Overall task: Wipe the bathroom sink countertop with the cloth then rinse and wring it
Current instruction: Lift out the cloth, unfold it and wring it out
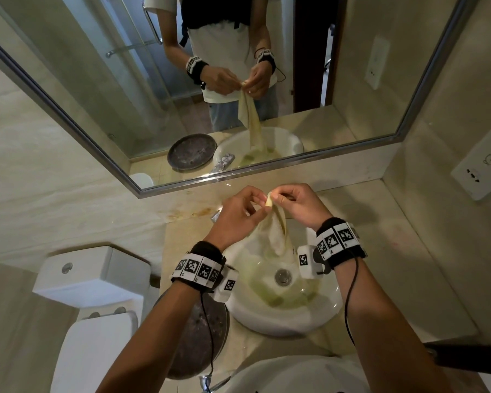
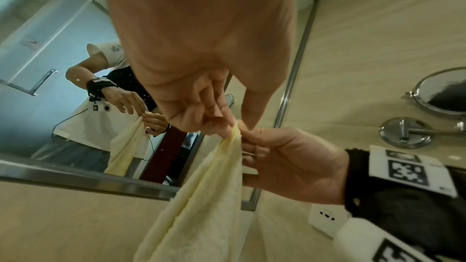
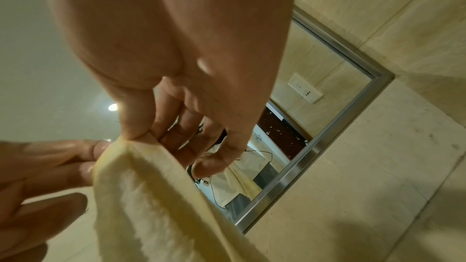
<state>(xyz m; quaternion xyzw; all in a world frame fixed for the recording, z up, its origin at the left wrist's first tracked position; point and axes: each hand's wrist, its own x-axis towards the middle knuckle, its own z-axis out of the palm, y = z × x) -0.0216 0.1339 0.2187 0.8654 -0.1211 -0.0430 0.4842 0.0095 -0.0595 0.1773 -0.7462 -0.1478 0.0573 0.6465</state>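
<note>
Above the sink (image 1: 284, 321), both hands pinch the top edge of the cloth (image 1: 277, 231). The left hand (image 1: 240, 214) holds it between thumb and fingertips, and the right hand (image 1: 298, 204) nips the same bunched corner just beside it, its other fingers loosely spread. The cloth hangs limp from that one point, its lower end trailing down into the bowl, where yellowish water lies around the drain (image 1: 281, 277). A dark round pan (image 1: 210, 333) sits on the counter (image 1: 394, 279) left of the sink, and the mirror (image 1: 323, 80) behind repeats the scene. This looks like the rinse-and-wring stage, with the cloth lifted out to be sorted. Next, the hands probably need to move apart along the edge, gather the cloth lengthwise, then twist it over the bowl.
</note>
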